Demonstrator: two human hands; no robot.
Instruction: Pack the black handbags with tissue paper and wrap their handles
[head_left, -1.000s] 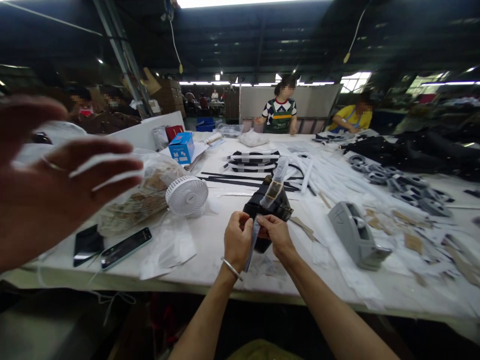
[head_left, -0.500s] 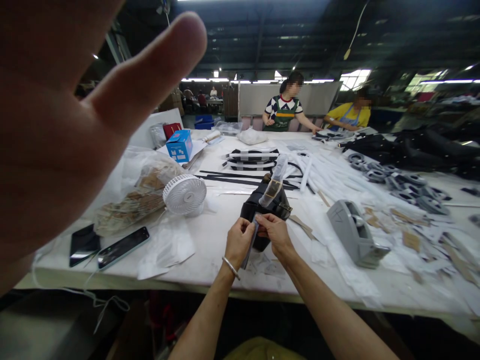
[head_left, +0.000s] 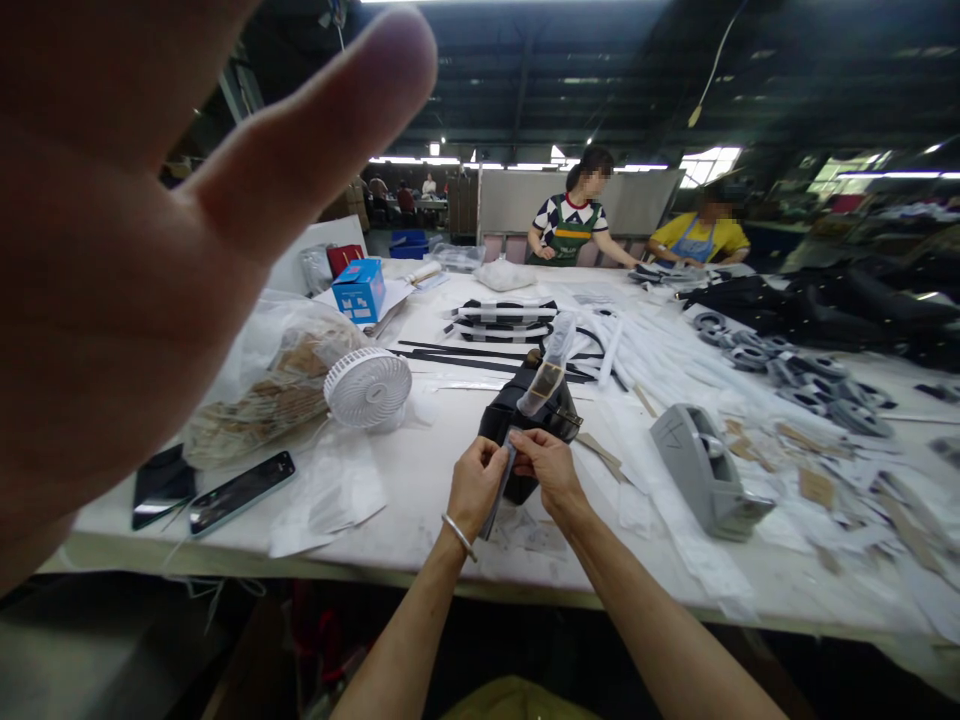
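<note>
Both hands meet low in the middle of the view, over the near part of the white table. My left hand (head_left: 477,486), with a silver bangle at the wrist, pinches a narrow grey strap (head_left: 491,512) whose lower end hangs below the fingers. My right hand (head_left: 546,468) pinches the upper part of that strap, its fingertips close to the left ones. Just behind them a black bag (head_left: 496,412) stands on the table, with a clear plastic-wrapped piece (head_left: 545,385) sticking up from it. The bag's underside is partly hidden by the hands.
A blurred large hand (head_left: 135,250) fills the upper left, close to the camera. On the table (head_left: 420,500) are a white fan (head_left: 367,388), two phones (head_left: 241,492), a grey tape dispenser (head_left: 709,470) and a blue box (head_left: 358,291). Two people (head_left: 571,225) are at the far side.
The large hand at upper left has shifted slightly right. My two hands keep nearly the same pinch on the strap. The person in yellow has moved their arms a little.
</note>
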